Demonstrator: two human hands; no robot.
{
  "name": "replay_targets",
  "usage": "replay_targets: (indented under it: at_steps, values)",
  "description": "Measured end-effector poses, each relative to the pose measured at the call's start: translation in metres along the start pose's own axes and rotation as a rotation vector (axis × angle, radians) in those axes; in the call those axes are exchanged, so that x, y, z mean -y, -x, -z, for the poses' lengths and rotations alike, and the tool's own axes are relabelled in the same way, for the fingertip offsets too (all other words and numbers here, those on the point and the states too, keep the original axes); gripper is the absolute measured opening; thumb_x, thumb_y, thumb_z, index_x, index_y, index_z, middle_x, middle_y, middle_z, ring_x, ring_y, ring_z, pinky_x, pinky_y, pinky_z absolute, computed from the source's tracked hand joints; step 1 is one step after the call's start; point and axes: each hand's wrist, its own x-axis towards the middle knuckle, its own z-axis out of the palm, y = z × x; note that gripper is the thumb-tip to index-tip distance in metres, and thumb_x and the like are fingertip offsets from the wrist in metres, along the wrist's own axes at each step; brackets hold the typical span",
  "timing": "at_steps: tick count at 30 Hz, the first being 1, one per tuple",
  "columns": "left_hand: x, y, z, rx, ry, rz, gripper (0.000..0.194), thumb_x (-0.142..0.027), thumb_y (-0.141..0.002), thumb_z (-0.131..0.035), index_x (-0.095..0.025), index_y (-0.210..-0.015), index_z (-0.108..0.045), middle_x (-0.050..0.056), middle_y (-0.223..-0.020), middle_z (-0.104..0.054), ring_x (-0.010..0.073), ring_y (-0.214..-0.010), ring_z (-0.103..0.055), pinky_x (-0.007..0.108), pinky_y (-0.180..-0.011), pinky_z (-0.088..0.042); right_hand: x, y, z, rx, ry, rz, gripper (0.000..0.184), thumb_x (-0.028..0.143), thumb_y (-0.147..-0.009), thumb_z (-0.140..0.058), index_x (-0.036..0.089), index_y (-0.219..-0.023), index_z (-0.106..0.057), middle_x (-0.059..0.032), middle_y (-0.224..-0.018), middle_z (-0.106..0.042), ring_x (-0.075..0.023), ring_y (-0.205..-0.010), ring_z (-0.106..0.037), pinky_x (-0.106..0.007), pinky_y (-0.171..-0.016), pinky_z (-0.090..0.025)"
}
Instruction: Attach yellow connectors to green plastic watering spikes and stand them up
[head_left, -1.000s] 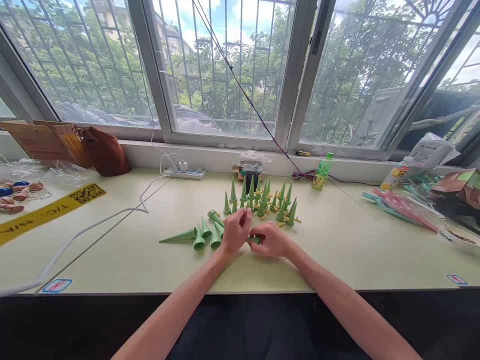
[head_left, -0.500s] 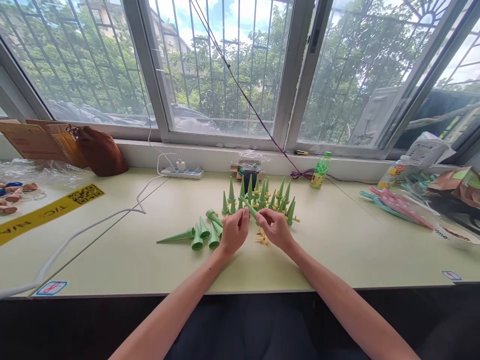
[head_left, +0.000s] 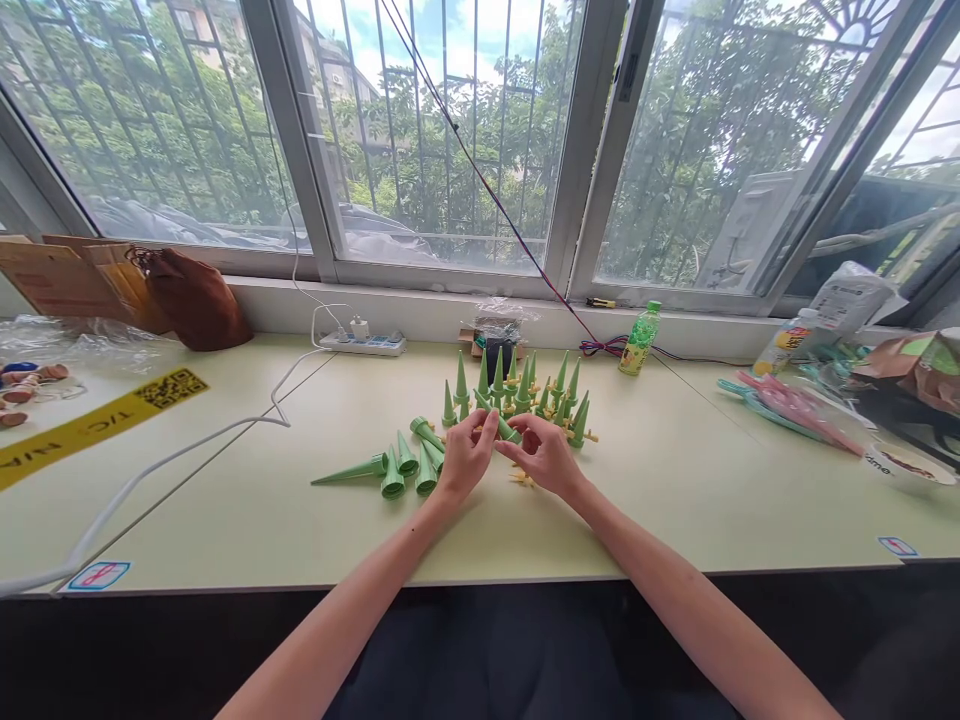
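Observation:
My left hand [head_left: 465, 458] and my right hand [head_left: 545, 456] meet over the table, both pinched on one green plastic cone [head_left: 501, 424] that lies slanted between their fingertips. Just behind them stands a cluster of upright green cones [head_left: 525, 392] with small yellow fittings. To the left of my left hand lie several green cones on their sides [head_left: 397, 467], one long one pointing left. A few small yellow pieces [head_left: 522, 479] rest on the table under my right hand.
The pale green table [head_left: 675, 500] runs along a barred window. On it are a white power strip [head_left: 363, 344] with its cable, a green bottle [head_left: 638, 342], a brown pouch [head_left: 196, 298], a yellow strip [head_left: 97, 425] at left and bags at right [head_left: 847, 390].
Both hands have moved away from me toward the standing cones. The cone they hold has risen and turned from flat near the table to slanted between the fingertips.

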Motion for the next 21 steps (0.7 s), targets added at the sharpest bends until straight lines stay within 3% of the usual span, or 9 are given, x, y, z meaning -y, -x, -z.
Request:
replay_targets:
  at_steps: [4, 7, 15, 21]
  values:
    - [-0.0033, -0.002, 0.0003, 0.059, 0.198, 0.166, 0.04, -0.049, -0.084, -0.06, -0.018, -0.064, -0.044, -0.006, -0.05, -0.042, 0.0054, -0.037, -0.037, 0.021, -0.036, -0.027, -0.0029, -0.0006, -0.0006, -0.008, 0.042, -0.004, 0.042, 0.055, -0.076, -0.069, 0.016, -0.091, -0.062, 0.0022, -0.063, -0.052, -0.0099, -0.051, -0.042, -0.023, -0.05, -0.036]
    - [-0.0049, -0.0028, 0.001, 0.059, 0.275, 0.218, 0.039, -0.048, -0.082, -0.062, -0.018, -0.064, -0.044, -0.006, -0.048, -0.04, 0.0056, -0.036, -0.036, 0.02, -0.034, -0.024, -0.0043, -0.0006, -0.0006, -0.005, 0.066, -0.001, 0.04, 0.053, -0.078, -0.069, 0.016, -0.093, -0.062, 0.0015, -0.064, -0.054, -0.01, -0.052, -0.044, -0.023, -0.05, -0.037]
    - [-0.0042, -0.0029, 0.0027, 0.1, 0.319, 0.216, 0.03, -0.047, -0.087, -0.056, -0.017, -0.089, -0.058, -0.006, -0.048, -0.044, 0.007, -0.036, -0.036, 0.02, -0.036, -0.024, -0.0022, -0.0003, 0.0004, 0.022, 0.077, 0.017, 0.032, 0.047, -0.088, -0.057, 0.016, -0.096, -0.062, -0.0023, -0.079, -0.063, -0.0088, -0.052, -0.047, -0.022, -0.052, -0.039]
    - [-0.0068, -0.0033, -0.0002, 0.069, 0.307, 0.193, 0.031, -0.046, -0.084, -0.059, -0.016, -0.092, -0.059, -0.007, -0.049, -0.039, 0.0062, -0.036, -0.035, 0.02, -0.034, -0.023, -0.0035, -0.0012, -0.0015, 0.023, 0.12, 0.038, 0.034, 0.049, -0.089, -0.056, 0.015, -0.09, -0.064, -0.0006, -0.07, -0.061, -0.0092, -0.051, -0.046, -0.023, -0.053, -0.038]
